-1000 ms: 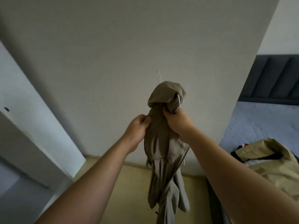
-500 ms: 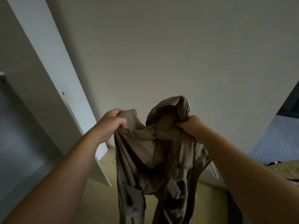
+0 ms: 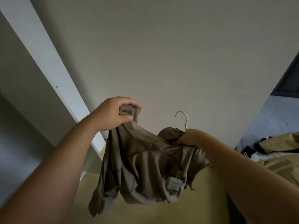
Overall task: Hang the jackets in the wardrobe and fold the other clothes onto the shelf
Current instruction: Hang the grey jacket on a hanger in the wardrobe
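Taupe fabric made up the one jacket [image 3: 145,167] in the air, stretched between two hands in front of a plain wall [image 3: 161,54], above the yellowish floor [image 3: 178,214]. One metal hanger [image 3: 183,118] showed its hook above the collar. The left hand [image 3: 113,113] held a bunched corner of the jacket high, its fingers [image 3: 129,105] curled over the cloth and the thumb pressed under it. The right hand [image 3: 189,138] gripped the collar at the hanger's neck, fingers folded into the cloth and mostly hidden. One white wardrobe panel [image 3: 48,62] slanted at the left. On the bed [image 3: 275,113] at the right lay one khaki jacket [image 3: 283,143] over dark and white clothes, too bunched to count.
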Demonstrator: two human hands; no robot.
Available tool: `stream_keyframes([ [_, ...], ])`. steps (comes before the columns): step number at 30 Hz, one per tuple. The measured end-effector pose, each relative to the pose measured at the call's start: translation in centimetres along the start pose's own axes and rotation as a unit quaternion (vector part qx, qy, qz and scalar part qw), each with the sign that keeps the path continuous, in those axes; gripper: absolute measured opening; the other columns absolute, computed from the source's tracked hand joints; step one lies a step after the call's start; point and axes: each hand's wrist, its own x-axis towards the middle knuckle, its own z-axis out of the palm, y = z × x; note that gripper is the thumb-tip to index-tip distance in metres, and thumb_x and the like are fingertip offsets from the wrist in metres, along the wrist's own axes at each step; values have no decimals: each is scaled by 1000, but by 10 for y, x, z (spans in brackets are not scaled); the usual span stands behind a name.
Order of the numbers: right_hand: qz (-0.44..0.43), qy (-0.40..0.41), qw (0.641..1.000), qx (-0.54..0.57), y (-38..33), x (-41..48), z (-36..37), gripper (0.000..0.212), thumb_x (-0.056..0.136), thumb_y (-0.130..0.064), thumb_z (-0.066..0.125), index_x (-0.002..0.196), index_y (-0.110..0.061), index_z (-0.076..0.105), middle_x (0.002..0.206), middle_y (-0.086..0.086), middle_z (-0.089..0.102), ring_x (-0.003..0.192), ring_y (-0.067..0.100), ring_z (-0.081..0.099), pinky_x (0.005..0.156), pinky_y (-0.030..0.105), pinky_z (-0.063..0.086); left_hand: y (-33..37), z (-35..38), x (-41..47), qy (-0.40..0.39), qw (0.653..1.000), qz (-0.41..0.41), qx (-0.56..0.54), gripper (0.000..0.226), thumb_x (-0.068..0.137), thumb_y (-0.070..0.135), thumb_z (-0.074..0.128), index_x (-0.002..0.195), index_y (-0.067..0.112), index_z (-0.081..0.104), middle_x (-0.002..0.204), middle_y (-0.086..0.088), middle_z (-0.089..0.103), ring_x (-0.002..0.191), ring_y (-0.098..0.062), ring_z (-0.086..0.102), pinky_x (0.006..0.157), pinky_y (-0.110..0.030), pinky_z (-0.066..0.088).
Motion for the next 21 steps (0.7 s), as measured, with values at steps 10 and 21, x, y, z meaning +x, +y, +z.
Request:
stream_keyframes([
  [10, 41, 21, 993, 110, 12, -3, 33, 93, 74, -73, 71, 121, 5, 51, 92, 12, 58, 69, 24, 68, 45, 27, 54, -2, 34, 0, -25, 993, -53, 106, 44, 77, -11, 57, 81, 32, 65, 86, 20, 57, 68, 7, 54, 51, -9, 34],
  [21, -28, 36, 972, 228, -45, -26, 42, 70, 102, -60, 23, 93, 1, 54, 83, 17, 70, 51, 30, 71, 48, 29, 50, -59, 37, -30, 22, 922, -194, 335, 16, 96, 12, 50, 90, 10, 65, 92, -6, 57, 90, -30, 63, 76, -37, 53],
])
